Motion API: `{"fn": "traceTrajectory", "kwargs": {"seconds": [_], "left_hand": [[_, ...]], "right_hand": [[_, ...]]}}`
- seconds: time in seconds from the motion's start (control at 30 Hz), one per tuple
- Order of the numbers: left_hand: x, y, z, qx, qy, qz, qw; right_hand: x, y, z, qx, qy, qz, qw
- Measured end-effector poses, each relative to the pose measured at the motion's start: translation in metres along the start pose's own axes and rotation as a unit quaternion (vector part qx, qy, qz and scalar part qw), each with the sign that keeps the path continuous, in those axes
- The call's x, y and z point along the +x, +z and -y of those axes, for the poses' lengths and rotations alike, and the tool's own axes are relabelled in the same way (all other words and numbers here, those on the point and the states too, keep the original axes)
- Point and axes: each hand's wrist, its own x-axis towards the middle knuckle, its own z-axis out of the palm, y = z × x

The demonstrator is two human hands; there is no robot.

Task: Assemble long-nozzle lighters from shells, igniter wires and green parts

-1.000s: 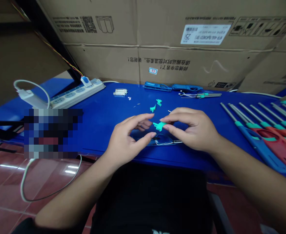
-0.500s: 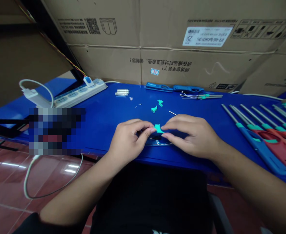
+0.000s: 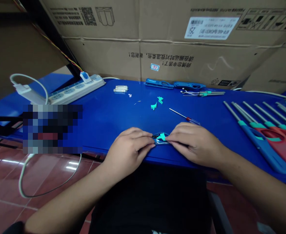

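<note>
At the near edge of the blue table [image 3: 123,122], we saw both hands at work over a blue casing half [image 3: 155,140]. The left hand [image 3: 128,146] was curled closed, its thumb and fingers gripping the casing's left end. The right hand [image 3: 194,143] had its fingertips drawn almost together, pinching the right end of a green piece [image 3: 162,136]. This piece lay between the two hands, over the casing's inner side, beside a white wire [image 3: 158,141]; we could not tell whether it was seated. Just beyond the right hand we noted a screwdriver [image 3: 185,117], its shaft directed far and left. Farther off lay two loose green parts [image 3: 153,106], with silver cylinders [image 3: 120,89] to their left and two blue shells [image 3: 159,84] at the far side. Several long-nosed lighters [image 3: 262,143] lay side by side at the right.
</note>
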Motion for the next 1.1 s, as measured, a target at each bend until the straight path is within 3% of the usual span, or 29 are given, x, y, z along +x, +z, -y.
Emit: {"fn": "traceTrajectory", "kwargs": {"seconds": [0.23, 0.67, 0.9, 1.1], "left_hand": [[-0.0022, 0.0020, 0.0031, 0.015, 0.020, -0.010, 1.000], [-0.0029, -0.0041, 0.0013, 0.080, 0.061, 0.023, 0.995], [-0.0049, -0.0043, 0.0050, 0.086, 0.072, 0.036, 0.993], [-0.0056, -0.0047, 0.0056, 0.058, 0.063, 0.039, 0.996]], "right_hand": [[0.0009, 0.0010, -0.0030, 0.044, -0.009, 0.000, 0.999], [0.0031, 0.0044, -0.0048, 0.025, -0.050, 0.005, 0.998], [0.0033, 0.0014, -0.0070, 0.011, -0.078, 0.057, 0.995], [0.0052, 0.0003, -0.0101, 0.070, -0.045, 0.050, 0.995]]}}
